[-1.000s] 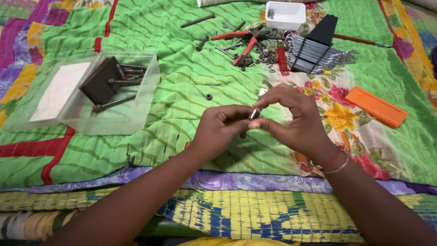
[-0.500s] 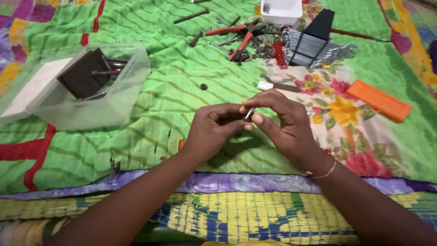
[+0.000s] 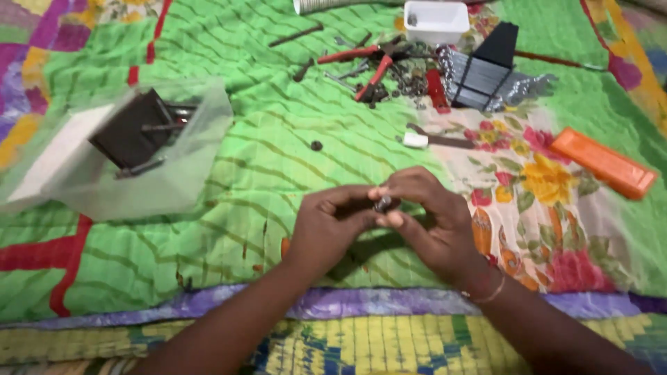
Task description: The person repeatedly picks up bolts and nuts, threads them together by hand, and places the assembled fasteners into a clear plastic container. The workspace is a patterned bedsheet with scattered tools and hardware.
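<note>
Metal glints where your left hand [image 3: 330, 226] and right hand [image 3: 431, 215] meet: both pinch 1 small metal part [image 3: 383, 204] between fingertips, above the green patterned bedsheet [image 3: 278, 160], clear plastic box [image 3: 149, 156] well left.

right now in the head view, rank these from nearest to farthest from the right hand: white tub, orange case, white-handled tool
From the right hand:
1. White-handled tool, lying on the cloth just beyond the hand.
2. Orange case, out to the right on the floral patch.
3. White tub, at the far edge, behind the pile of tools.
</note>
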